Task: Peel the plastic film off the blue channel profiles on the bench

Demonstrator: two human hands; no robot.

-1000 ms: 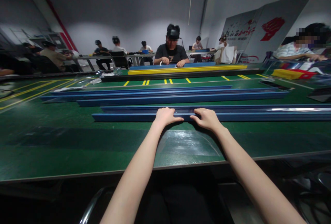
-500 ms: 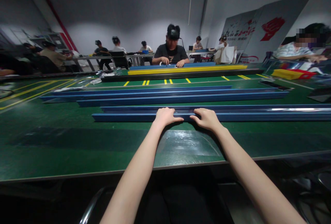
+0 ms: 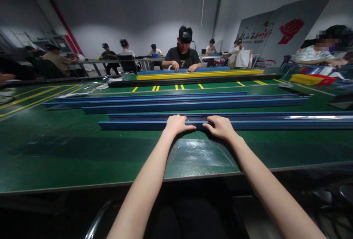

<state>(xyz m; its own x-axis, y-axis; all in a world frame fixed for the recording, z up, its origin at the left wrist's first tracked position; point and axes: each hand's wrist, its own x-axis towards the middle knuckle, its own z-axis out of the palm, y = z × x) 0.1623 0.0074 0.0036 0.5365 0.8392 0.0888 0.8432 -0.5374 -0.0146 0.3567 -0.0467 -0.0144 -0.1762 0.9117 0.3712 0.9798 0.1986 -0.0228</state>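
A long blue channel (image 3: 132,125) lies across the green table in front of me, its open trough facing up. My left hand (image 3: 177,124) grips its near wall, thumb along the outer face and fingers hooked over into the trough. A short way to the right, my right hand (image 3: 219,125) holds the same wall in the same manner, thumb pointing toward the left one. The fingertips of both hands are hidden inside the channel. Behind it rest more blue channels (image 3: 193,104), roughly parallel.
Clear plastic sheet (image 3: 204,152) covers the near part of the green table (image 3: 82,172). Farther back lie a black strip (image 3: 193,81) and a yellow strip (image 3: 198,75). A co-worker (image 3: 182,53) sits opposite. A yellow tray (image 3: 306,79) stands at right.
My hands and the channel stay where they were. Across the table, the co-worker's hand has shifted slightly.
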